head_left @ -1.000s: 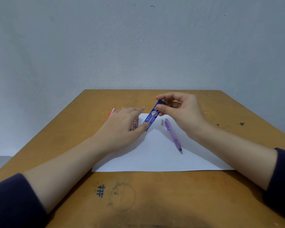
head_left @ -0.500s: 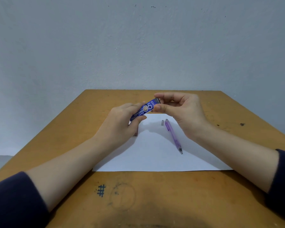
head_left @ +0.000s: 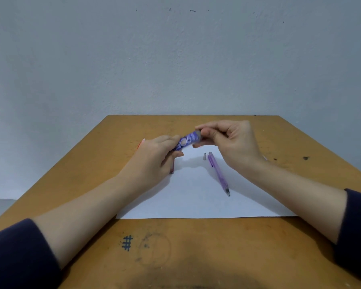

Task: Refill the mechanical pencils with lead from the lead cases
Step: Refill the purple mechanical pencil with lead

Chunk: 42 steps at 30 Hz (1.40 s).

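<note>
Lead case: tilted, held above the paper
Left hand: grips its lower end
Right hand: pinches its upper end
Pencil: lying on the paper, small cap beside its top

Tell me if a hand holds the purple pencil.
No, the purple pencil lies on the paper; left hand and right hand grip the lead case.

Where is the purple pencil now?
In the head view, the pencil lies on the paper, right of centre, beside a small grey cap and near the right hand.
</note>
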{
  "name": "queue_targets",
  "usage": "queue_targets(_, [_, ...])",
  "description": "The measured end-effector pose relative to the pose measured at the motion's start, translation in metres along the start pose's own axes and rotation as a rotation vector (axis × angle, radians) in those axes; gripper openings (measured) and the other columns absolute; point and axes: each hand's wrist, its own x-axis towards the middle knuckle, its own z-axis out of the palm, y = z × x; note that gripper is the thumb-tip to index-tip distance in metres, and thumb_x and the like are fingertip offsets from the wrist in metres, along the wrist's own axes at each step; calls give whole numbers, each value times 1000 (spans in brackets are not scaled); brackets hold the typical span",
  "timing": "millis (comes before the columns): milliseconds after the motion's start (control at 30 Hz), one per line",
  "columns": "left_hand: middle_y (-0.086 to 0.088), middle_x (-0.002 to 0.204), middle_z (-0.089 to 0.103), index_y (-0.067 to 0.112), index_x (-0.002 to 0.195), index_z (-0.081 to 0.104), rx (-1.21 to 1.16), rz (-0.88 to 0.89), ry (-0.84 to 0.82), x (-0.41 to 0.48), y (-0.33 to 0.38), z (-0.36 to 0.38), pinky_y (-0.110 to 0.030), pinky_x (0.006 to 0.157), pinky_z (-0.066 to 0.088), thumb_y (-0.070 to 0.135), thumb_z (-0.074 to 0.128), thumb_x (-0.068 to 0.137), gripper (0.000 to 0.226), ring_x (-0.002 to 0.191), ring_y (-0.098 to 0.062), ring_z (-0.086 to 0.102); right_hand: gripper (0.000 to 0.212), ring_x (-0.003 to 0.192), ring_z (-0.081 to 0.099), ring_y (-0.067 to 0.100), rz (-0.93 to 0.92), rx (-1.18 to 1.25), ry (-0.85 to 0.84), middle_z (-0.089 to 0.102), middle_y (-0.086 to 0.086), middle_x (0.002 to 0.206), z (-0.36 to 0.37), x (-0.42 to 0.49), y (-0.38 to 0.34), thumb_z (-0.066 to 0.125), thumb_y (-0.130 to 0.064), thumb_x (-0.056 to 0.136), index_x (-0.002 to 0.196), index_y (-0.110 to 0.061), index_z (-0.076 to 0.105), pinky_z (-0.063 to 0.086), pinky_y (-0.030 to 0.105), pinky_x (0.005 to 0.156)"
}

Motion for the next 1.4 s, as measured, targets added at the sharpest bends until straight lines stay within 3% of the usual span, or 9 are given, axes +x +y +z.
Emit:
queue_targets(267, [4,82,63,18,104,64,-37,-49,12,2,4,1,-48,66,49,38,44,90,31,73,-17,56,13,59,65,17,67,152,-8,70,8,76,2,-1,1,61,-1,86,94,-9,69,54,24,65])
queue_targets(433, [23,74,54,16,111,69,-63,15,42,1,10,-1,-17,64,42,33,48,91,34,69,4,51,20,65,62,12,48,98,-74,71,2,86,7,-5,3,73,4,75,89,-10,70,51,22,63])
queue_targets(567, [14,95,69,19,116,68,-138,-29,60,1,20,-4,-25,76,48,39,49,90,38,85,-3,61,19,76,66,14,4,85,-32,72,-1,84,9,-7,5,72,-3,78,92,-16,69,50,22,62])
queue_targets(733, [13,87,69,36,115,68,-540,-454,-49,-2,34,-6,-57,102,41,59,51,88,39,86,-2,62,24,86,68,9,-41,-47,73,71,-11,86,8,-6,8,74,-11,79,95,-28,67,57,34,68])
queue_targets(900, [-20,117,66,-6,120,58,-1358,-968,-14,8,49,-10,-37,100,48,41,39,97,56,112,-26,63,24,83,63,1,-148,-199,134,65,-19,81,3,-1,16,73,-17,82,101,-29,66,55,24,71])
queue_targets(1100, [-31,120,60,-13,123,51,-1747,-1082,-90,7,49,-17,-44,100,46,50,33,96,71,116,-39,58,32,85,52,8,-496,-634,33,56,7,93,-3,6,33,62,-9,85,117,-11,66,40,8,79])
queue_targets(1167, [-32,121,59,-14,124,50,-1773,-1092,-119,6,49,-17,-46,98,47,52,32,95,74,116,-41,58,32,85,53,13,-584,-695,-18,54,11,94,-4,8,38,54,-7,88,117,-8,66,45,15,80])
queue_targets(1267, [-32,121,59,-14,123,51,-1776,-1115,-129,5,48,-16,-50,91,48,56,32,94,78,114,-42,59,34,83,59,26,-645,-794,-61,55,15,97,-6,12,47,48,-7,89,117,-9,66,53,44,75])
queue_targets(1400, [-32,118,61,-14,120,53,-1788,-1149,-90,6,47,-16,-48,90,50,58,32,94,79,111,-42,61,38,84,58,30,-656,-867,-49,56,12,101,-9,16,55,44,-6,92,127,-14,58,51,48,73])
